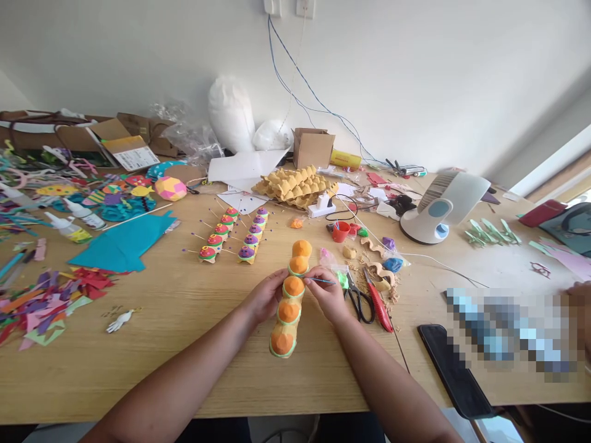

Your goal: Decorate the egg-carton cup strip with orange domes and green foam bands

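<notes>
An egg-carton strip (pixel 289 312) with orange domes and pale green bands hangs upright over the table, its top end pointing away. My left hand (pixel 269 295) is closed on the strip's left side. In my right hand (pixel 327 296) a thin blue stick (pixel 323 281) is pinched, its end against the strip between two domes. Beyond my hands stand a strip with red domes (pixel 216 239) and one with purple domes (pixel 253 236), both with pins sticking out. The undersides of my fingers are hidden.
Black scissors (pixel 360 299) and a red-handled tool (pixel 379 303) lie right of my right hand. A black phone (pixel 455 369) is near the front edge. Paper scraps (pixel 46 304) cover the left. Egg cartons (pixel 295 186) and a white fan (pixel 441 206) stand farther back. A person's hand shows far right.
</notes>
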Action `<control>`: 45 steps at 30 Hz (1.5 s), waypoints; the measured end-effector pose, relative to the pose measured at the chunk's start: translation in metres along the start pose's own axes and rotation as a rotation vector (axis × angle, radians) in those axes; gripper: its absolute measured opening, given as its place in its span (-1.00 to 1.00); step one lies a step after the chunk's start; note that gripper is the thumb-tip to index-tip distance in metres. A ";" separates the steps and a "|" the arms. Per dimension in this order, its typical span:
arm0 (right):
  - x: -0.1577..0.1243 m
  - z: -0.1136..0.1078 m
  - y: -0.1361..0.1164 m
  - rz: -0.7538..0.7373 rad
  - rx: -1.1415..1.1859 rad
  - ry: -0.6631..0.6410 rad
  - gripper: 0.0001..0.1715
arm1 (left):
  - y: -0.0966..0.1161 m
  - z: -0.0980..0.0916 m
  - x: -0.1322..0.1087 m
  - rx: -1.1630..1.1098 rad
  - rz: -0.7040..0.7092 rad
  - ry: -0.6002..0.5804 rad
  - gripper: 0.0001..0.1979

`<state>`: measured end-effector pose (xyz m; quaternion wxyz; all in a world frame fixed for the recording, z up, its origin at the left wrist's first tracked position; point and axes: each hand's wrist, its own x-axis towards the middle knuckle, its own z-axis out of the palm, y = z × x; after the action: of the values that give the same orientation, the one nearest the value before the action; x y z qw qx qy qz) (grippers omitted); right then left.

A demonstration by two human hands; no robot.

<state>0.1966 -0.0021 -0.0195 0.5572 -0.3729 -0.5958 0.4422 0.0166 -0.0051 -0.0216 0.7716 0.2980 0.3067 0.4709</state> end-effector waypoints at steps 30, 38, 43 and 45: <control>0.000 -0.005 -0.007 -0.278 -0.336 0.084 -0.96 | 0.001 0.003 -0.003 -0.019 -0.029 0.012 -0.87; -0.002 -0.006 -0.013 -0.259 -0.359 0.067 -0.91 | 0.006 0.003 -0.006 0.018 -0.031 -0.009 -0.83; -0.002 -0.006 -0.013 -0.275 -0.395 0.076 -0.90 | 0.005 0.004 -0.005 0.013 -0.041 0.008 -0.82; -0.002 -0.007 -0.013 -0.290 -0.399 0.071 -0.91 | 0.005 0.005 -0.005 0.013 -0.046 0.003 -0.81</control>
<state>0.2040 -0.0071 -0.0082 0.5507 -0.4014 -0.6987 0.2177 0.0154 -0.0091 -0.0140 0.7798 0.2950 0.3179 0.4514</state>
